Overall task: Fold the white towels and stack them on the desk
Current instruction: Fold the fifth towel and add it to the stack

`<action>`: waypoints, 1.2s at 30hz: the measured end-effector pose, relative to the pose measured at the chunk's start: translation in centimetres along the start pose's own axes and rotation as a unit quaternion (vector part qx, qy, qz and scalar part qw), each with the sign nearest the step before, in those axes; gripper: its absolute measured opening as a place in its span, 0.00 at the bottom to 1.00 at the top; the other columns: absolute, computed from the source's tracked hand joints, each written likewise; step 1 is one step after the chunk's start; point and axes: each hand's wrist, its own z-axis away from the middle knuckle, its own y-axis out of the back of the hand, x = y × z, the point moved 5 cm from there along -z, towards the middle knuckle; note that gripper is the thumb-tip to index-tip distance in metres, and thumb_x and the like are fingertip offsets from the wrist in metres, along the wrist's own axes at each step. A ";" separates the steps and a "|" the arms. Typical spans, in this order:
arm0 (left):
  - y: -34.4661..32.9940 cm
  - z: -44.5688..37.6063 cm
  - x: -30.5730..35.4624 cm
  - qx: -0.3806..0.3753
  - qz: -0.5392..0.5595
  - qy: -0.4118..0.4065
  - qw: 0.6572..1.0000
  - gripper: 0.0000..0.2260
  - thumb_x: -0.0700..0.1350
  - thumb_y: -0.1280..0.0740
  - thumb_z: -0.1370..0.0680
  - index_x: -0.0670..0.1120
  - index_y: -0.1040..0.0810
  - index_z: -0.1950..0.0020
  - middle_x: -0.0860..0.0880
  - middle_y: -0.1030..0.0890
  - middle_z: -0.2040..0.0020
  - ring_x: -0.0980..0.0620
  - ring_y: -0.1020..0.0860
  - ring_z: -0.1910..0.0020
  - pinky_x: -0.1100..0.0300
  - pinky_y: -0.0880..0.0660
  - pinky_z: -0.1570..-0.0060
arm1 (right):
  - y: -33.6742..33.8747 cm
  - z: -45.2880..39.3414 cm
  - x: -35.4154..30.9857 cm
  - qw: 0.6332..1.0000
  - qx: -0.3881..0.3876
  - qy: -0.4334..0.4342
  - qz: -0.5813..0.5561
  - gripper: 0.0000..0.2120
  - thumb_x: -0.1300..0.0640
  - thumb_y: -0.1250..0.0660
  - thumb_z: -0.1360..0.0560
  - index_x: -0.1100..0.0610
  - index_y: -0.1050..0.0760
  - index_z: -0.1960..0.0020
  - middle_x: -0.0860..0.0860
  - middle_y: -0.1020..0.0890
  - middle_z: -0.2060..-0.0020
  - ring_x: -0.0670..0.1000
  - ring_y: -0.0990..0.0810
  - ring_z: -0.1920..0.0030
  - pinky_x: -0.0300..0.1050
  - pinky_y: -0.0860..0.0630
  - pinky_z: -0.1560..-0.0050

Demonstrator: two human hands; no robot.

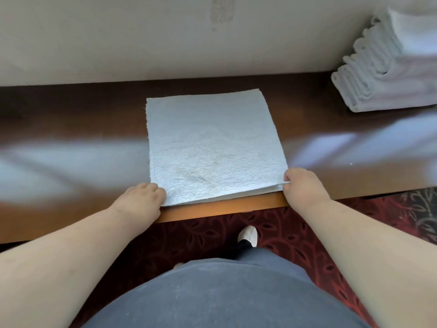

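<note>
A white towel point(212, 145) lies flat on the dark wooden desk point(71, 129), spread from near the wall to the desk's front edge. My left hand point(142, 200) grips its near left corner with curled fingers. At the near right corner my right hand point(300, 185) pinches the towel's edge, which is lifted a little off the wood. A stack of several folded white towels point(387, 67) stands at the far right of the desk against the wall.
A pale wall point(142, 39) runs right behind the desk. Below the front edge is red patterned carpet point(295, 233), with my white shoe point(248, 235) on it.
</note>
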 end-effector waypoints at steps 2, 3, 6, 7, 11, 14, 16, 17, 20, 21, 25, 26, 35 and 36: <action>0.3 0.1 0.3 -0.017 -0.010 -0.006 1.000 0.11 0.43 0.41 0.22 0.51 0.30 0.41 0.51 0.27 0.43 0.49 0.28 0.42 0.59 0.35 0.50 | -0.1 -0.1 0.0 1.000 -0.008 0.022 0.005 0.06 0.62 0.39 0.28 0.52 0.31 0.60 0.52 0.26 0.60 0.60 0.27 0.53 0.51 0.28 0.54; 0.5 0.1 0.4 -0.022 -0.012 -0.007 1.000 0.10 0.43 0.41 0.22 0.51 0.30 0.41 0.51 0.27 0.44 0.49 0.28 0.43 0.59 0.36 0.52 | 0.0 -0.1 0.0 0.999 -0.012 0.034 0.007 0.06 0.62 0.39 0.28 0.52 0.30 0.59 0.51 0.27 0.60 0.59 0.26 0.53 0.51 0.28 0.54; 0.9 0.1 0.3 -0.046 0.022 0.006 0.999 0.08 0.45 0.41 0.23 0.53 0.30 0.45 0.53 0.27 0.47 0.50 0.28 0.43 0.58 0.33 0.50 | 0.1 0.1 0.6 0.997 -0.032 0.071 0.015 0.03 0.56 0.38 0.27 0.50 0.27 0.55 0.49 0.27 0.57 0.56 0.26 0.50 0.50 0.28 0.50; 1.1 0.2 0.1 -0.044 0.037 0.010 0.998 0.06 0.48 0.40 0.24 0.55 0.30 0.48 0.54 0.28 0.49 0.51 0.29 0.44 0.58 0.33 0.49 | 0.1 0.2 1.0 0.995 -0.035 0.091 0.028 0.04 0.51 0.38 0.26 0.49 0.25 0.54 0.47 0.27 0.57 0.54 0.27 0.50 0.50 0.28 0.49; 2.7 0.3 -0.3 -0.004 0.035 -0.002 0.999 0.18 0.70 0.47 0.25 0.59 0.27 0.57 0.59 0.30 0.58 0.56 0.30 0.54 0.59 0.36 0.54 | 2.1 -0.7 1.5 0.991 0.009 0.133 0.018 0.18 0.38 0.42 0.22 0.47 0.27 0.65 0.47 0.28 0.59 0.51 0.28 0.53 0.50 0.29 0.49; 5.5 -1.3 0.7 0.100 0.099 -0.007 0.990 0.16 0.62 0.46 0.20 0.59 0.21 0.46 0.58 0.23 0.50 0.54 0.26 0.48 0.58 0.29 0.49 | 3.3 -2.6 -1.6 0.979 0.050 0.198 -0.003 0.11 0.47 0.38 0.20 0.51 0.20 0.51 0.50 0.21 0.49 0.56 0.25 0.43 0.50 0.29 0.41; 6.3 -3.3 1.8 0.111 0.136 0.013 0.984 0.18 0.54 0.42 0.18 0.56 0.29 0.29 0.52 0.27 0.31 0.49 0.31 0.31 0.55 0.32 0.34 | 2.1 -3.8 -3.8 0.970 -0.007 0.240 0.022 0.21 0.48 0.39 0.19 0.52 0.30 0.27 0.51 0.31 0.27 0.56 0.35 0.26 0.49 0.39 0.28; 6.1 -4.3 2.6 0.087 0.146 0.023 0.985 0.23 0.54 0.41 0.18 0.57 0.38 0.23 0.51 0.36 0.23 0.48 0.39 0.24 0.53 0.38 0.28 | 1.1 -4.4 -4.3 0.962 -0.047 0.262 0.059 0.28 0.45 0.42 0.18 0.50 0.41 0.20 0.50 0.42 0.20 0.54 0.46 0.21 0.50 0.47 0.23; 3.8 -6.1 4.0 -0.043 0.132 0.072 0.988 0.38 0.67 0.44 0.23 0.63 0.64 0.22 0.52 0.66 0.20 0.47 0.64 0.21 0.43 0.56 0.24 | -1.0 -5.9 -3.2 0.927 -0.115 0.301 0.191 0.36 0.36 0.53 0.19 0.45 0.71 0.21 0.48 0.66 0.20 0.51 0.70 0.22 0.54 0.65 0.22; 2.9 -6.1 4.0 -0.073 0.133 0.093 0.984 0.43 0.72 0.45 0.27 0.64 0.70 0.25 0.53 0.72 0.23 0.46 0.68 0.22 0.39 0.57 0.25 | -1.2 -6.1 -2.3 0.919 -0.127 0.308 0.212 0.37 0.33 0.58 0.21 0.43 0.79 0.26 0.47 0.70 0.21 0.49 0.76 0.24 0.54 0.68 0.23; 2.2 -5.8 3.3 -0.077 0.140 0.089 0.983 0.51 0.81 0.47 0.39 0.67 0.79 0.32 0.54 0.78 0.28 0.47 0.74 0.25 0.39 0.64 0.26 | -0.9 -7.0 -0.8 0.905 -0.126 0.331 0.237 0.40 0.27 0.64 0.28 0.42 0.75 0.24 0.47 0.67 0.20 0.49 0.75 0.24 0.54 0.72 0.26; 2.6 -5.9 3.1 -0.054 0.140 0.079 0.986 0.49 0.81 0.49 0.38 0.67 0.76 0.29 0.53 0.76 0.26 0.48 0.73 0.25 0.41 0.66 0.26 | -0.4 -7.4 -1.1 0.911 -0.113 0.326 0.225 0.41 0.26 0.63 0.28 0.42 0.64 0.19 0.47 0.61 0.19 0.50 0.68 0.21 0.52 0.70 0.25; 5.1 -10.6 -2.5 0.014 0.163 0.119 0.979 0.31 0.66 0.54 0.21 0.60 0.62 0.21 0.49 0.64 0.20 0.48 0.64 0.21 0.49 0.57 0.23 | 2.3 -15.2 -5.5 0.975 -0.073 0.152 0.145 0.38 0.29 0.59 0.24 0.45 0.62 0.19 0.48 0.60 0.19 0.52 0.62 0.19 0.57 0.56 0.21; 5.5 -11.5 -3.4 0.022 0.168 0.121 0.978 0.31 0.66 0.53 0.21 0.61 0.58 0.21 0.49 0.60 0.19 0.47 0.60 0.21 0.49 0.54 0.23 | 2.6 -15.8 -5.5 0.977 -0.068 0.143 0.146 0.38 0.29 0.57 0.23 0.45 0.57 0.19 0.49 0.56 0.18 0.53 0.57 0.19 0.57 0.52 0.22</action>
